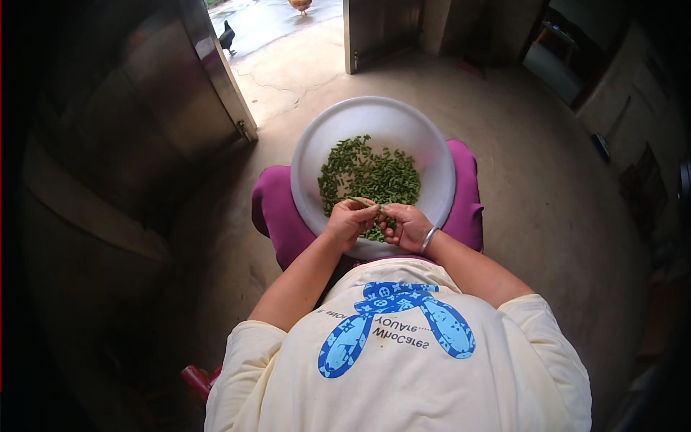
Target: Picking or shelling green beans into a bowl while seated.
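A wide, pale basin (372,116) rests on my lap, over my purple-clad thighs. Short pieces of green bean (386,178) cover much of its bottom. Above the near part of the basin, my left hand (350,222) pinches a slender green bean (358,201) between thumb and fingers. My right hand (408,224) meets it fingertip to fingertip and grips the bean's other end, which the fingers partly hide. A silver bangle (429,239) circles my right wrist.
Ahead, two metal door leaves, the left (162,75) and the right (380,32), flank a doorway onto bright paving. A black bird (227,38) and a brown chicken (300,5) stand outside. Concrete floor (540,178) surrounds me; a red object (196,381) is at lower left.
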